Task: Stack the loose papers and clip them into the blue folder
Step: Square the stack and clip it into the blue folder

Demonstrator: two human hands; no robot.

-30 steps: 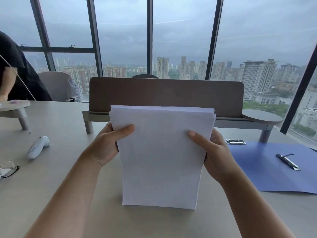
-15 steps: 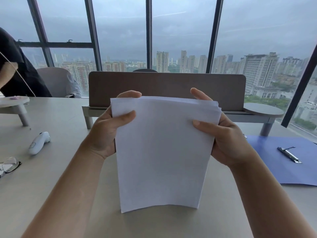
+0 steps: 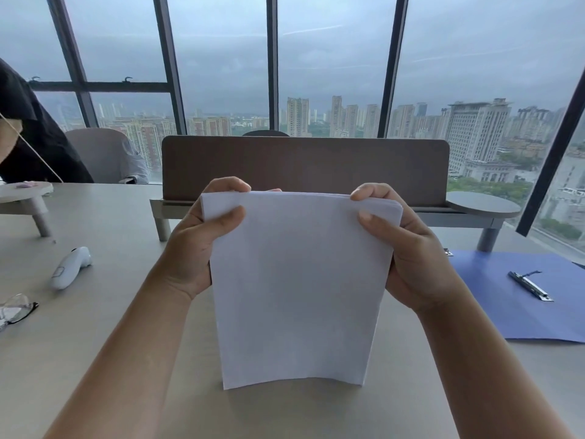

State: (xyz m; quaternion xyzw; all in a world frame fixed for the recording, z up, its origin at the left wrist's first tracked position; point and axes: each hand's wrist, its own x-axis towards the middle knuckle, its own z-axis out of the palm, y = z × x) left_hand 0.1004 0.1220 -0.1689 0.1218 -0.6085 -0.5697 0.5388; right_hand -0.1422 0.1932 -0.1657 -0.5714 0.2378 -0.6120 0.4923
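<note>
A wide grey table (image 3: 95,327) fills the lower half of the frame, backed by a brown divider panel (image 3: 304,166) across the centre. At the right edge of the frame the blue folder (image 3: 512,299) lies open and flat on the table, well apart from the papers; its metal clip (image 3: 530,286) rests on the inner face, and whether the clip is raised cannot be told. At the centre of the frame a stack of papers (image 3: 297,289) is held upright on its short edge, the lower edge resting on or just above the table and bowed slightly. The left hand (image 3: 196,245) is clamped on the upper left corner of the stack, thumb in front and fingers curled over the top edge; the right hand (image 3: 408,248) is clamped likewise on the upper right corner. At the left of the frame lie a white handheld device (image 3: 71,267) and, at the edge, a pair of glasses (image 3: 15,308).

The step in hand is judged to be the squaring of the sheets, with the clipping not yet done. The next move would call for the squared stack to be carried rightward, laid flat on the folder, and its edge brought under the clip without the sheets fanning out.
</note>
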